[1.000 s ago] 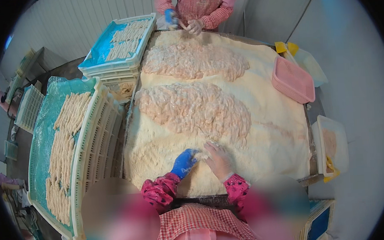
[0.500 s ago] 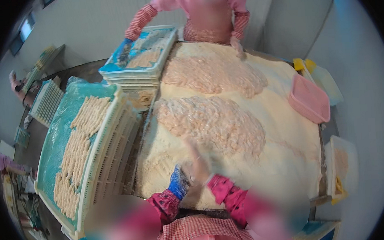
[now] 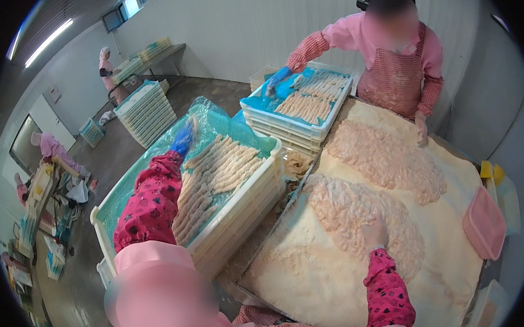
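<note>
My left hand (image 3: 183,138), in a blue glove, reaches over the far left side of a white tray (image 3: 271,154) lined with green-blue plastic. Its fingertips look pale, and whether they hold anything is unclear. Rows of coated strips (image 3: 218,178) lie in this tray, beside my left sleeve. My right hand (image 3: 375,234), pale and without the blue glove, reaches into the nearer pile of raw meat strips (image 3: 343,209). Its fingers are curled together on the meat. The pile rests on a flour-covered table (image 3: 304,263).
Across the table a co-worker (image 3: 397,65) holds a blue-gloved hand over another stacked tray (image 3: 337,114) of strips. A second meat pile (image 3: 387,156) lies near them. A pink basket (image 3: 485,225) sits at the table's right edge. Stacked trays (image 3: 145,113) stand on the floor behind.
The view has swung left. My hands, close together over the flour before, have parted: the left has gone out over the tray, the right forward onto the nearer meat pile.
</note>
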### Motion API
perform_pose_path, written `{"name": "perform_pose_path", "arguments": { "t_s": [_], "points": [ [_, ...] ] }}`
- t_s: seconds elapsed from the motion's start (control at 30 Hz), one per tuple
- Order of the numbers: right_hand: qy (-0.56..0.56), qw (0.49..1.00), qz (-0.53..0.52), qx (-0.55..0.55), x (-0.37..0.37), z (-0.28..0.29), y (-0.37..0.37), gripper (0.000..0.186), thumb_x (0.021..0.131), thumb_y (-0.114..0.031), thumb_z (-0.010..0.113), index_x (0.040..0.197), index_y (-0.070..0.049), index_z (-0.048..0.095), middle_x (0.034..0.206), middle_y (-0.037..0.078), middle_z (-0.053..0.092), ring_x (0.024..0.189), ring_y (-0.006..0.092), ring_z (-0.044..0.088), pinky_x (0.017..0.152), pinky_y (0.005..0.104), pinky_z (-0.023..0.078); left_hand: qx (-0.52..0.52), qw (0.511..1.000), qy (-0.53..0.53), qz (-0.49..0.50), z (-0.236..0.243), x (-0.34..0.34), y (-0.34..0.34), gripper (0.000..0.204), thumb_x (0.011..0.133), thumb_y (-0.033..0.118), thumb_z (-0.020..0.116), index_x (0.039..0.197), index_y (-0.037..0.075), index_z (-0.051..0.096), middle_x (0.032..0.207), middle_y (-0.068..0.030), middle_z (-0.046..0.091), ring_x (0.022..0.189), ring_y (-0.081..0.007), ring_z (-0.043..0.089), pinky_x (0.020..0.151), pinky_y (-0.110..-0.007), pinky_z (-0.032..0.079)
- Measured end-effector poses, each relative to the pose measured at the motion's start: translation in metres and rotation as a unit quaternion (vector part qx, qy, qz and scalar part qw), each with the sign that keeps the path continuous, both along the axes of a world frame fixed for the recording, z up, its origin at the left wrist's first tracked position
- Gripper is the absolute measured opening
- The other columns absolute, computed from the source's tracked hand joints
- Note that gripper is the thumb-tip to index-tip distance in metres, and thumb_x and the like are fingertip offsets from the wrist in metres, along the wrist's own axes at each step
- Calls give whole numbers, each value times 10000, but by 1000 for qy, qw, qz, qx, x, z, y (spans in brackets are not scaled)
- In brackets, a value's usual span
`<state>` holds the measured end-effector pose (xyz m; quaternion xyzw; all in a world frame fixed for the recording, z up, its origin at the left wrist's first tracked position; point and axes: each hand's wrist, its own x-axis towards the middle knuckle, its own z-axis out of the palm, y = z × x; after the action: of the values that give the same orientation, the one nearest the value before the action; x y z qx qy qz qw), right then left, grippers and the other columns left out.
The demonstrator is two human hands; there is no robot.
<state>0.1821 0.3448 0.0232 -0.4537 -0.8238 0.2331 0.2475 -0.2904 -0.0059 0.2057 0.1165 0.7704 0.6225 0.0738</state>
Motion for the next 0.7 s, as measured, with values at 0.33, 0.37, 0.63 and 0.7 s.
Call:
{"name": "perform_pose_path", "arguments": {
  "t_s": [0.33, 0.37, 0.63, 0.7],
  "points": [
    [230, 934, 88, -259, 39, 57, -15, 237, 689, -27, 564, 924, -28, 538, 796, 47, 560, 695, 138, 525, 595, 260, 422, -167, 962, 81, -202, -8, -19, 21, 462, 935, 392, 307, 1261, 85, 418, 1203, -105, 493, 1015, -200, 489, 890, -363, 369],
    [204, 932, 134, -267, 52, 61, -34, 260, 681, -33, 580, 940, -32, 551, 793, 52, 560, 692, 149, 527, 604, 271, 429, -142, 962, 82, -218, -4, -5, 22, 470, 934, 393, 307, 1269, 81, 416, 1218, -101, 486, 1027, -197, 484, 905, -362, 361],
    [-16, 974, 160, -157, 217, 28, -86, 491, 624, -211, 708, 1061, -45, 555, 1030, 133, 554, 990, 269, 513, 866, 364, 400, -78, 882, 145, -442, 1, 222, 87, 436, 860, 278, 527, 1242, 77, 467, 1194, -105, 505, 1060, -195, 474, 929, -332, 363],
    [-20, 989, 133, -59, 213, 35, -102, 559, 631, -231, 716, 1112, -31, 514, 1054, 138, 543, 995, 260, 507, 891, 365, 384, -194, 783, 256, -533, -11, 286, 99, 581, 767, 319, 651, 1252, 74, 446, 1215, -156, 474, 1106, -257, 464, 940, -356, 365]
  ]
}}
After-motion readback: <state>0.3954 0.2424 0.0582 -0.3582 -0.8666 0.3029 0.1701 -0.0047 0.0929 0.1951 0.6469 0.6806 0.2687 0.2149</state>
